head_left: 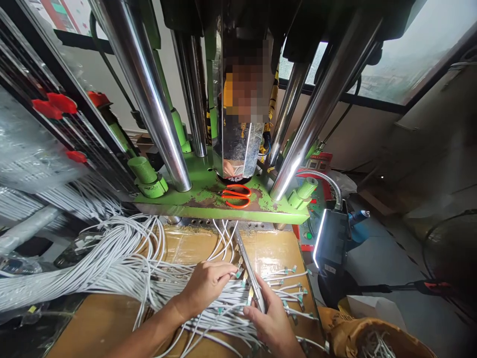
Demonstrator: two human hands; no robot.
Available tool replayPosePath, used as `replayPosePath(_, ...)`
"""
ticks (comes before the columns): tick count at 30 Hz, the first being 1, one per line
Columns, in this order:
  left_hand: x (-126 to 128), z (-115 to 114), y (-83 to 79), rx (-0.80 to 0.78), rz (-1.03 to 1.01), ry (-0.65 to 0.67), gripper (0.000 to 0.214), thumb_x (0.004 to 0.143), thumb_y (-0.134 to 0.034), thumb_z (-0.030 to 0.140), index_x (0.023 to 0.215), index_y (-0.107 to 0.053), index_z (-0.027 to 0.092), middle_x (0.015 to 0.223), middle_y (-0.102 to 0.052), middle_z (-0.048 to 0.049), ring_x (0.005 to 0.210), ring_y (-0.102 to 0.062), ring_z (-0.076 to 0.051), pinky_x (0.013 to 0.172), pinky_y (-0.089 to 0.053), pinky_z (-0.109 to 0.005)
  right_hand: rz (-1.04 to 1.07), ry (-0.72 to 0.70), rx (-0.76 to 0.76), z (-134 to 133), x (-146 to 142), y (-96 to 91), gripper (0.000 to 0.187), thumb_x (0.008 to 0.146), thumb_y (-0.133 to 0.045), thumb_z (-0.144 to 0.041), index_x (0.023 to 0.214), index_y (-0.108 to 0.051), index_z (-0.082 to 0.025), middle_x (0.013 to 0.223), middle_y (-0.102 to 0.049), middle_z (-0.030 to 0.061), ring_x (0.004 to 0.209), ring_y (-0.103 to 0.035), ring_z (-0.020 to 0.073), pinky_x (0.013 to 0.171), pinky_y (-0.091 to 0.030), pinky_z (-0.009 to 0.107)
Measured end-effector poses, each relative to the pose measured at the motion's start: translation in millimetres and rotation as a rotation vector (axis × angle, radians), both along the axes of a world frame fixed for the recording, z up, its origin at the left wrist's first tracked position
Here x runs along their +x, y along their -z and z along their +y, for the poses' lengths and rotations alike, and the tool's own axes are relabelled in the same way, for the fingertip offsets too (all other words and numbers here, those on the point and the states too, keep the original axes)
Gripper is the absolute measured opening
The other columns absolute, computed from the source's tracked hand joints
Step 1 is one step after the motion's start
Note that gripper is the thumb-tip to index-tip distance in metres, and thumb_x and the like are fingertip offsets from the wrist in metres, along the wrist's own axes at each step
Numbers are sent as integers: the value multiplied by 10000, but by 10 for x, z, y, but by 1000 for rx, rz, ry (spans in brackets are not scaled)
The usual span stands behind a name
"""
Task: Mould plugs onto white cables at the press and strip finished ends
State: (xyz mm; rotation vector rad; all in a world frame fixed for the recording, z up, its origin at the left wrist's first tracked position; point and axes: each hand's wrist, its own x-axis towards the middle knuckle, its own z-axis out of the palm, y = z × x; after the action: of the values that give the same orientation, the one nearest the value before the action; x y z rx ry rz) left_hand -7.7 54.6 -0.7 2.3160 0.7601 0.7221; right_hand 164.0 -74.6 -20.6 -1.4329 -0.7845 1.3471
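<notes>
A thick bundle of white cables [122, 263] lies across a brown cardboard-covered work surface [104, 318] under a green press. My left hand [208, 286] is closed in a pinch on the teal-tipped end of one cable [238, 273], right beside a long metal fixture bar [248, 268]. My right hand [274, 323] grips the near end of that bar, fingers curled round it. More cable ends with small teal connectors [290, 288] fan out to the right of the bar.
The green machine plate [208, 199] carries chrome columns [149, 94] and orange-handled scissors [235, 196]. A work lamp on a flexible neck [330, 233] stands at right. A brown bag with parts [376, 338] sits at lower right. Racks of cables [33, 164] fill the left.
</notes>
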Motion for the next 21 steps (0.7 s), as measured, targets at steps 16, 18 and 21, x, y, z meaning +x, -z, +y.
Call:
replayPosePath(16, -2, 23, 25, 336, -87, 86, 286, 909, -465, 34, 999, -689, 187, 907, -774, -35, 768, -732, -178, 706, -589, -277, 52, 5, 27, 2, 7, -18, 916, 643, -802, -458, 1437, -480, -135, 703, -462, -51, 676, -415, 157, 715, -388, 304)
replayPosePath(18, -1, 20, 26, 347, -92, 89, 281, 913, -469, 35, 1009, -686, 184, 911, -773, -37, 771, -731, -176, 708, -586, -273, 54, 6, 35, 1, -1, 0, 912, 648, -802, -457, 1435, -481, -126, 702, -465, -53, 659, -385, 144, 676, -370, 288)
replayPosePath(21, 3, 23, 38, 350, -97, 97, 279, 913, -473, 33, 1021, -681, 185, 917, -771, -36, 778, -730, -173, 713, -580, -265, 50, 6, 29, -1, -6, -5, 920, 652, -797, -465, 1440, -474, -116, 682, -462, -60, 630, -343, 128, 600, -312, 263)
